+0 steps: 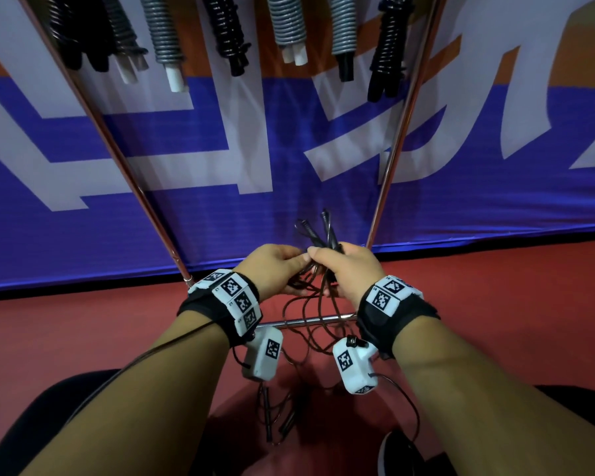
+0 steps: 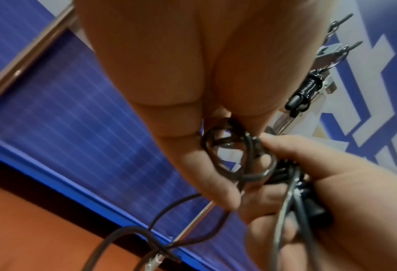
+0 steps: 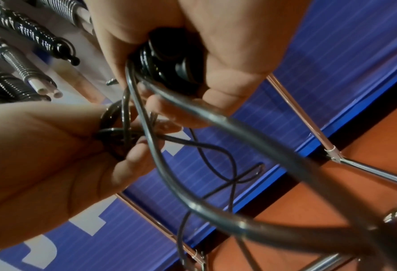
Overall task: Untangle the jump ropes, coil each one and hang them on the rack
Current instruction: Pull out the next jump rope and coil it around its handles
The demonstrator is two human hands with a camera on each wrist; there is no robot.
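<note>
A tangled black jump rope (image 1: pixel 318 235) is held up between both hands in front of the rack. My left hand (image 1: pixel 279 266) pinches a small knot of cord loops (image 2: pixel 236 157). My right hand (image 1: pixel 344 266) grips the rope's black handles (image 3: pixel 169 60) together with several strands (image 3: pixel 192 113). Loose loops (image 1: pixel 310 324) hang below the hands, and two black handles (image 1: pixel 275 420) lie on the red floor. The same knot (image 3: pixel 116 132) shows between the fingers in the right wrist view.
Several coiled ropes (image 1: pixel 227 29), black and grey, hang from the rack top. Two slanting metal rack legs (image 1: pixel 124 159) (image 1: pixel 395 142) and a low crossbar (image 1: pixel 306 321) frame the hands. A blue and white banner (image 1: pixel 220 149) stands behind, red floor (image 1: pixel 66 338) below.
</note>
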